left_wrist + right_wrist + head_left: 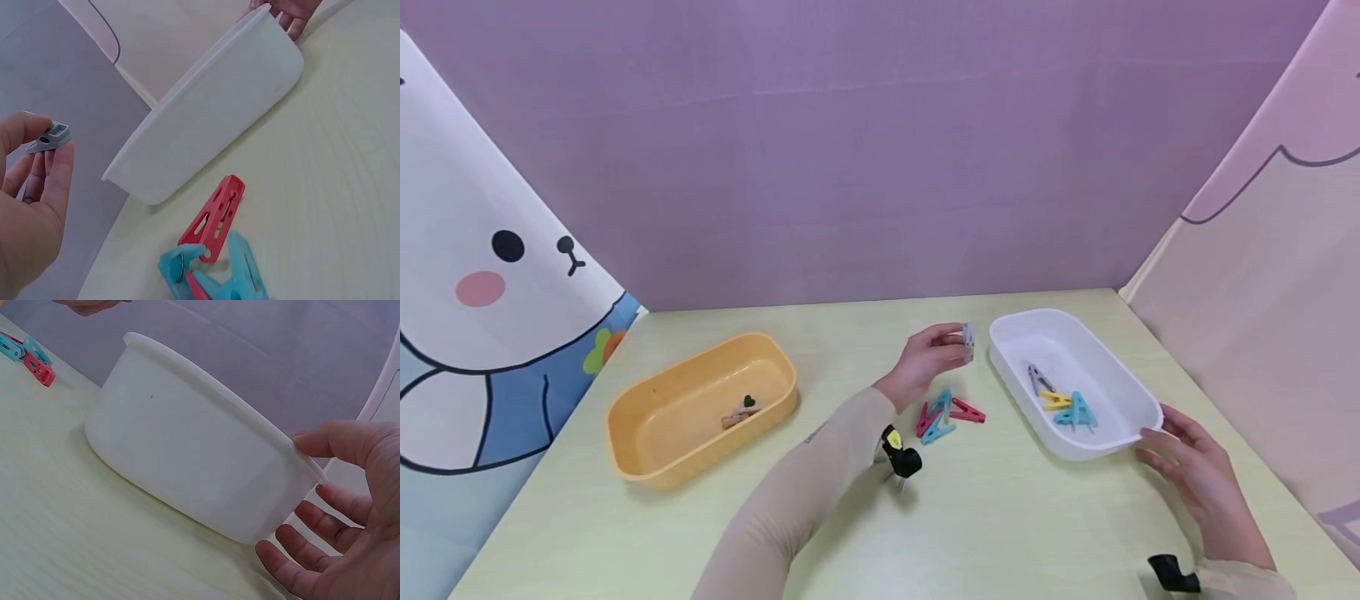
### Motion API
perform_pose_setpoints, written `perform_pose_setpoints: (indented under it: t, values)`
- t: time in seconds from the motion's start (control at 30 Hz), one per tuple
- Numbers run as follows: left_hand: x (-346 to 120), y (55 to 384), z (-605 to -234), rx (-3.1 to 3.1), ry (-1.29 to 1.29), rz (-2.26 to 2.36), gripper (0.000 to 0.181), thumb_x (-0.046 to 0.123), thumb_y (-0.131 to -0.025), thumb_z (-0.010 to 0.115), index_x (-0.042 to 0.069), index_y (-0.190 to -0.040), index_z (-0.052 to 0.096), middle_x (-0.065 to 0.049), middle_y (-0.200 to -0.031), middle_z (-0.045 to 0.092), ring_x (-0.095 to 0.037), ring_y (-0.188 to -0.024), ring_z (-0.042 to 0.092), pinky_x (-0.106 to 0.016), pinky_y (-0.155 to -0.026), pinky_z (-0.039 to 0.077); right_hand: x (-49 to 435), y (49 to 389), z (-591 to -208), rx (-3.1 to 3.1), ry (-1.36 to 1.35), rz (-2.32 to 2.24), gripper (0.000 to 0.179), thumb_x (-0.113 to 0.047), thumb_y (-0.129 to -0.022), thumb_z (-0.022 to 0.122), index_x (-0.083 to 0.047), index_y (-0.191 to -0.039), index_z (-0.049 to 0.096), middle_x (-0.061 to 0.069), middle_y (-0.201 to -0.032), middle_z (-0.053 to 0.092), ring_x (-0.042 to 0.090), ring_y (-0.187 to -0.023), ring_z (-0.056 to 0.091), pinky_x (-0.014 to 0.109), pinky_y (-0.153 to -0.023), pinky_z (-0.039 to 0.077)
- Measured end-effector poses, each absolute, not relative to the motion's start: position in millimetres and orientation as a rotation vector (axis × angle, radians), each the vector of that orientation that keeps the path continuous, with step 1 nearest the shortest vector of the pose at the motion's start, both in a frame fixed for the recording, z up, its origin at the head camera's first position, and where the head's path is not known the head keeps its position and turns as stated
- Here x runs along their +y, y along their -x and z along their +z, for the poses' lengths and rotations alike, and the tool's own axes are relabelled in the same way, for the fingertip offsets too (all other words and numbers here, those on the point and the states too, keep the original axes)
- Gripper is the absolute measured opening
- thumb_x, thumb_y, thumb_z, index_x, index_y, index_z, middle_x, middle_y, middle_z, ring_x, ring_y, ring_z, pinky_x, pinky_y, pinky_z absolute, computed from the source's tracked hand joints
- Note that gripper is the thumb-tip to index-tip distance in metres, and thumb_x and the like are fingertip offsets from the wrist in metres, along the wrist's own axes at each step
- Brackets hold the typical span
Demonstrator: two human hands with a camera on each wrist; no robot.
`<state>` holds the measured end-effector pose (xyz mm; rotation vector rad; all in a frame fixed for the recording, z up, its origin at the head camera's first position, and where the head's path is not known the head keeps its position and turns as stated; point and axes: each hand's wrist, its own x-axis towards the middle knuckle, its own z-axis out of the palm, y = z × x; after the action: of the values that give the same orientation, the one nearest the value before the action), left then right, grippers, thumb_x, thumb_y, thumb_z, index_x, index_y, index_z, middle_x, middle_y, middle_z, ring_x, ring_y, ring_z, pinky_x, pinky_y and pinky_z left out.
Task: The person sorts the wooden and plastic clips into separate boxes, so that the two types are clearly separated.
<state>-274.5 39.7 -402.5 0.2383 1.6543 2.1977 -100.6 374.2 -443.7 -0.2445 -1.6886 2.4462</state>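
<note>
My left hand pinches a grey clothespin between thumb and fingertips, above the table and left of the white basin. The left wrist view shows the clothespin side-on. At the basin's near right corner, my right hand holds the rim; its thumb lies on the rim and its fingers are below, along the outer wall. Inside the basin lie a grey clothespin, a yellow one and blue ones. Red clothespins and blue clothespins lie in a pile below my left hand.
A yellow-orange basin stands at the left of the table, with small wooden clips in it, one bearing a dark green heart. A purple cloth wall rises behind the table, and printed cloth panels flank both sides.
</note>
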Motion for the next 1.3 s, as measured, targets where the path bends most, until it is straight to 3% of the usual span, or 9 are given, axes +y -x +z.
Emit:
perform_pose_setpoints:
  t: [0.43, 0.87, 1.3]
  values:
    - [69, 274, -401, 1.604, -0.232, 2.242, 0.041, -0.008, -0.088, 0.069, -0.001, -0.128, 0.063, -0.013, -0.110, 0.067, -0.023, -0.097, 0.068, -0.037, -0.090, 0.057, 374, 100, -443, -1.702, 0.256, 2.437, 0.043, 0.013, -0.094, 0.056, -0.024, -0.107, 0.071, -0.007, -0.102, 0.065, 0.010, -0.087, 0.067, 0.028, -0.072, 0.061]
    - [97, 269, -396, 1.523, -0.274, 2.238, 0.042, -0.011, -0.087, 0.068, -0.001, -0.127, 0.063, -0.006, -0.101, 0.067, -0.016, -0.086, 0.067, -0.035, -0.086, 0.059, 374, 101, -444, -1.722, 0.231, 2.423, 0.042, 0.012, -0.094, 0.055, -0.024, -0.109, 0.070, -0.007, -0.103, 0.065, 0.009, -0.087, 0.067, 0.028, -0.071, 0.061]
    - [127, 262, -395, 1.516, -0.184, 2.235, 0.033, -0.009, -0.085, 0.072, 0.000, -0.117, 0.070, -0.006, -0.096, 0.071, -0.021, -0.091, 0.070, -0.035, -0.084, 0.059, 376, 101, -445, -1.729, 0.224, 2.416, 0.041, 0.012, -0.094, 0.056, -0.024, -0.110, 0.069, -0.007, -0.103, 0.065, 0.010, -0.087, 0.067, 0.028, -0.070, 0.061]
